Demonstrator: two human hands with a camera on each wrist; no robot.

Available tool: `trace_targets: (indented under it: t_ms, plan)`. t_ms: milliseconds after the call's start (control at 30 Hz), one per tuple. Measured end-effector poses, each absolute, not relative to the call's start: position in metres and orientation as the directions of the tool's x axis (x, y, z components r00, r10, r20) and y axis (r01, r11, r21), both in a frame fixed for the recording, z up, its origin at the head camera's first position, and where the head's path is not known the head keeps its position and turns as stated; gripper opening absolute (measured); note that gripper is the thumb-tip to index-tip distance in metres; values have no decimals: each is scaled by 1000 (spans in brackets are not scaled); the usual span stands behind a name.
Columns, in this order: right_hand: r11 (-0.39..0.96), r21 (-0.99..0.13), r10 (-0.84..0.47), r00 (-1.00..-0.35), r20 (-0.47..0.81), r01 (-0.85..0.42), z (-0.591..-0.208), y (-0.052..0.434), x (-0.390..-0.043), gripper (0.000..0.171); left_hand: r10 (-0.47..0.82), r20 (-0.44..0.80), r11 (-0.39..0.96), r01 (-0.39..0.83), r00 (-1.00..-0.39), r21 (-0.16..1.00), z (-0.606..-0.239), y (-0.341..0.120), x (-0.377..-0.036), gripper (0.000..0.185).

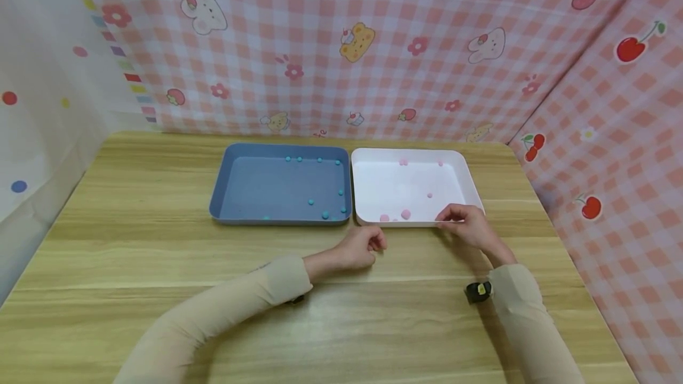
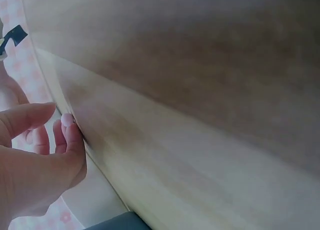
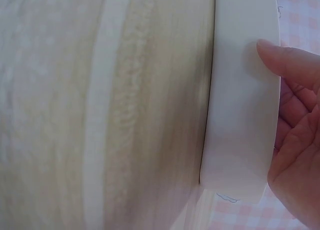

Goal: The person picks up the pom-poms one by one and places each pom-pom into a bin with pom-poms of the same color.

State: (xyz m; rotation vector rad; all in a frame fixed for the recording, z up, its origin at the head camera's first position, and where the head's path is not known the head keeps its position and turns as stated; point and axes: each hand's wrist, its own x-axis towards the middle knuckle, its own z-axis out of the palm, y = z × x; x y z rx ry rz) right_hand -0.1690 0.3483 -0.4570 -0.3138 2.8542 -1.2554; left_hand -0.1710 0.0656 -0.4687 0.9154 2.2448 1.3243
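At the front right of the white tray (image 1: 368,223), my right hand (image 1: 469,227) grips its front wall. The right wrist view shows the thumb (image 3: 280,59) against the outside of that wall and the other fingers behind the rim. Several pink balls (image 1: 406,214) lie in this tray. My left hand (image 1: 358,248) is just in front of where the two trays meet, fingers curled. In the left wrist view a small pink ball (image 2: 67,120) sits at its curled fingertips, the thumb close by. The blue-grey tray (image 1: 256,221) holds several teal balls (image 1: 325,215).
Both trays stand side by side on the wooden table (image 1: 133,242), the blue-grey one on the left. Behind the table hangs a pink checked cloth (image 1: 320,99), and another borders the right side. Dark straps with cameras (image 1: 478,292) are on the wrists.
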Motion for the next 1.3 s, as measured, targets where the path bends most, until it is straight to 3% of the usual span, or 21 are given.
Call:
trace_targets:
  t_ms: [567,733,1000,1300]
  plan:
    - [651,-735,-193,-978,81,-189,-458,348,-169,6,699,22,405,421,-715,811,-470,69,-167,34]
    - [647,-736,-202,-976,84,-198,-458,348,-169,6,740,19,401,464,-672,790,-469,66,-169,32]
    - [636,-745,-203,-975,91,-202,-455,346,-168,5,783,119,346,586,-610,733,-472,63,-170,31]
    - [642,-742,-195,-977,85,-192,-455,347,-169,5,765,35,345,456,-643,821,-469,63,-173,30]
